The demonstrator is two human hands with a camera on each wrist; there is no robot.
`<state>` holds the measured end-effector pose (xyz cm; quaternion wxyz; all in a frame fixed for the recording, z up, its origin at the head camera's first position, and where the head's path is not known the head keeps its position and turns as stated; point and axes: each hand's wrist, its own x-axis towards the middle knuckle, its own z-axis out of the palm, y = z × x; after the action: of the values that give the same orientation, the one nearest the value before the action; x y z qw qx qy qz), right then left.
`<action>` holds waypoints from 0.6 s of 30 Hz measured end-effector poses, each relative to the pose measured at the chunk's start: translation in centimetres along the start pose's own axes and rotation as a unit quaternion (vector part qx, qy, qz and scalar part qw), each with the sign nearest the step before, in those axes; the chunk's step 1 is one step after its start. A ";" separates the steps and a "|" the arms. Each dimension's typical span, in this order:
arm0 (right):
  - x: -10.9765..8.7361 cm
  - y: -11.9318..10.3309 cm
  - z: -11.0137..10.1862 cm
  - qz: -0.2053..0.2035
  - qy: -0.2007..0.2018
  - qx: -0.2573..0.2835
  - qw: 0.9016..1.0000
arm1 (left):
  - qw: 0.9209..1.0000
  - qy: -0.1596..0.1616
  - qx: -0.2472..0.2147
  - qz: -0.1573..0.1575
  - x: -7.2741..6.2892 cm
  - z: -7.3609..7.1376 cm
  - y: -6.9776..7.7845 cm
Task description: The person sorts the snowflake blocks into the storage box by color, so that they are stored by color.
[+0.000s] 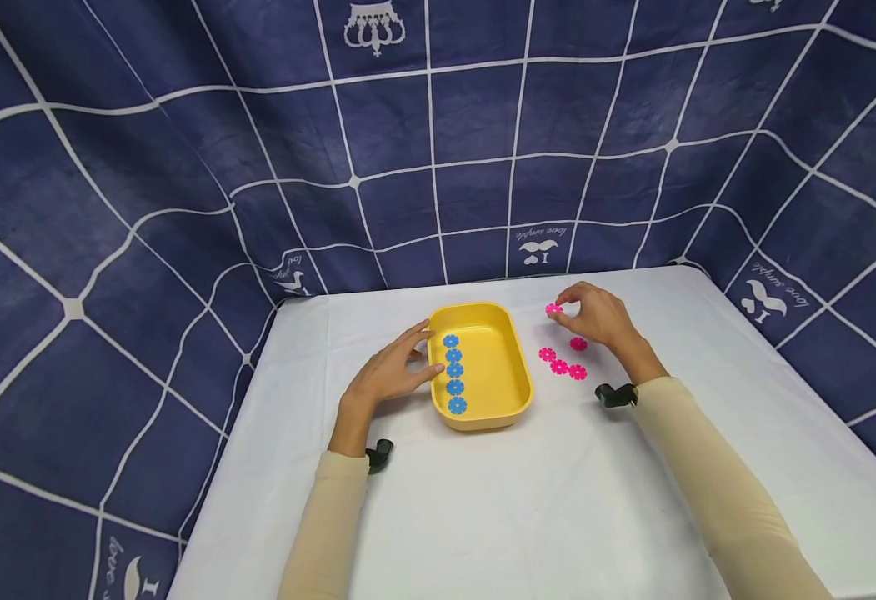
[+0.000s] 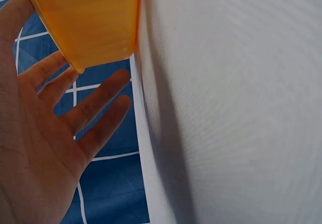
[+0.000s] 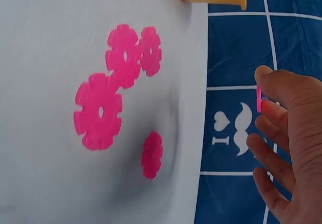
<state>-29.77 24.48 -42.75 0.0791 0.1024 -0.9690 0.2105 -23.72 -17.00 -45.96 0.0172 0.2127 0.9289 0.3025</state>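
A yellow rectangular tray [image 1: 492,367] stands on the white table, with several blue flower-shaped discs [image 1: 455,370] in a column along its left inside. My left hand [image 1: 391,367] is at the tray's left rim, thumb tip over the edge; in the left wrist view its fingers [image 2: 103,100] are spread and nearly straight. My right hand [image 1: 595,317] pinches one pink flower-shaped disc [image 1: 553,309] between thumb and index finger, right of the tray's far end. In the right wrist view this pinched disc [image 3: 259,99] shows edge-on, the other fingers loosely bent.
Several more pink flower-shaped discs [image 1: 559,367] lie on the table [image 1: 558,500] right of the tray, some overlapping in the right wrist view. Dark blue checked cloth [image 1: 475,192] hangs behind and at both sides. A black wrist device [image 1: 616,395] sits under the right sleeve's cuff.
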 end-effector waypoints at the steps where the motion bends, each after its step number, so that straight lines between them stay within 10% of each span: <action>1: 0.1 -0.2 0.1 -0.002 0.000 0.001 1.000 | 1.000 0.001 0.000 0.000 0.0 0.0 0.0; 18: 0.7 -3.3 0.7 -0.043 0.012 0.020 0.999 | 1.000 -0.002 0.009 -0.006 0.1 0.0 0.1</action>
<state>-29.78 21.15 -41.99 0.0973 0.1431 -0.9582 0.2276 -23.73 -16.89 -45.93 0.0191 0.2083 0.9326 0.2941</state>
